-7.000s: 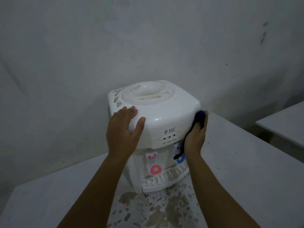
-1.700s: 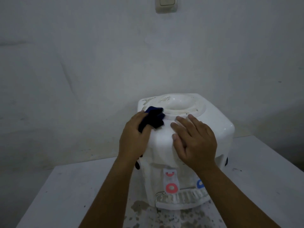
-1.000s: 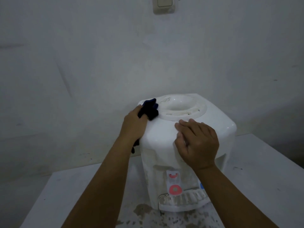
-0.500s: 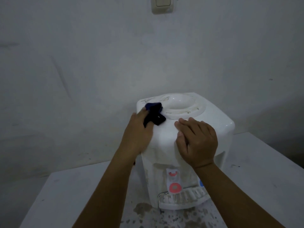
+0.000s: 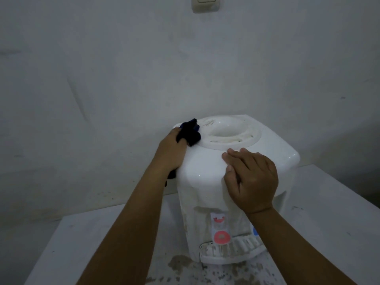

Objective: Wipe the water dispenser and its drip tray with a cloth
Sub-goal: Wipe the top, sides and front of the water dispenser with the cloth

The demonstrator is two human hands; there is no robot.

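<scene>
Head camera looks down on a white water dispenser [image 5: 236, 161] standing on a white table [image 5: 78, 239] against the wall. At about ten o'clock on its top, the left hand [image 5: 170, 151] grips a bunched dark blue cloth [image 5: 190, 132], fingers curled round it and pressing it onto the corner beside the bottle well [image 5: 230, 130], whose ring shows brownish grime. I'd judge the cloth sits there to scrub that corner and work toward the well. At four o'clock from the well, the right hand [image 5: 250, 182] lies over the front shoulder of the casing, fingers only loosely bent and holding nothing, probably bracing the unit so it doesn't slide under the rubbing. Down at six o'clock the drip tray [image 5: 230, 251] looks speckled and not yet cleaned, with a red tap lever [image 5: 221, 236] above it and stains spread on the table before it.
</scene>
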